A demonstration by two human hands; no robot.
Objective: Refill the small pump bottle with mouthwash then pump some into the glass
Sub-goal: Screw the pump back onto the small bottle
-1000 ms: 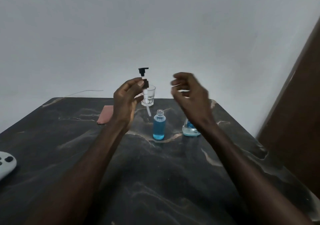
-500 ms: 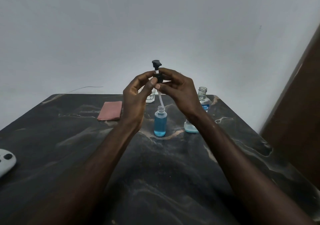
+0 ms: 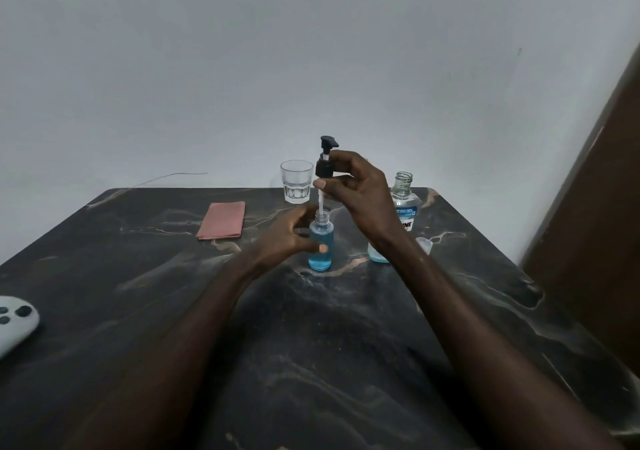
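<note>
The small clear bottle (image 3: 321, 249), nearly full of blue mouthwash, stands upright mid-table with its neck uncovered. My left hand (image 3: 289, 238) grips its body, thumb across the front. Above it my right hand (image 3: 356, 190) pinches the black collar of the pump head (image 3: 325, 158); its white dip tube (image 3: 321, 204) points down, the tip at the bottle's mouth. An empty clear glass (image 3: 296, 181) stands behind at the table's far edge. The larger mouthwash bottle (image 3: 403, 203) stands uncapped to the right, partly hidden by my right wrist.
A folded pink cloth (image 3: 222, 225) lies left of the bottles. A small clear cap (image 3: 425, 243) sits by the large bottle. A white game controller (image 3: 15, 321) lies at the left edge of the dark marble table (image 3: 346, 328). A brown panel (image 3: 595, 228) stands right.
My left hand let go of the pump and dropped to grip the small bottle. My right hand took over the pump and brought its tube down to the bottle's mouth.
</note>
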